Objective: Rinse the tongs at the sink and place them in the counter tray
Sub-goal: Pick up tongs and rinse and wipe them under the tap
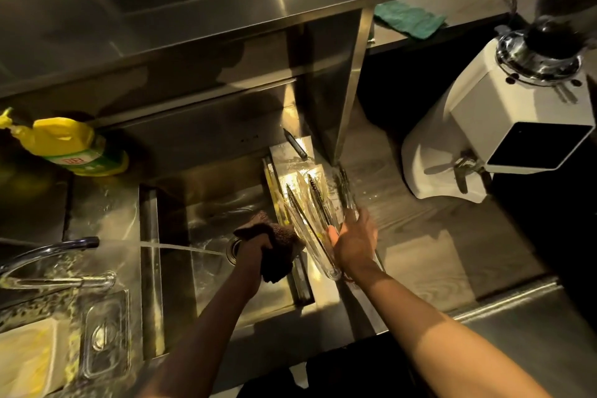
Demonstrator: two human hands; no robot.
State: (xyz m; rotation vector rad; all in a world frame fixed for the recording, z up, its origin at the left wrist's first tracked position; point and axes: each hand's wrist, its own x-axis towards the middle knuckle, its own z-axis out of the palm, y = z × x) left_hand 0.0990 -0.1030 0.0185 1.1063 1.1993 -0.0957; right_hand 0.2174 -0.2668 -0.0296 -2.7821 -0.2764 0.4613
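Tongs (346,194), smeared by motion blur, pass under the right hand (355,244) just beside the clear counter tray (332,273). Whether its fingers clamp them I cannot tell. Other tongs (318,200) lie in the tray. The left hand (255,247) grips a brown scouring cloth (281,236) over the sink (206,220), near the running tap (64,245).

Found tongs (318,200) in tray (331,271) at three o'clock of sink (206,203); bottle (69,147) at ten, grinder (504,126) on worktop (416,236) at two.

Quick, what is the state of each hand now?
Left hand: grips the brown cloth.
Right hand: seems to grip the tongs, though blurred.
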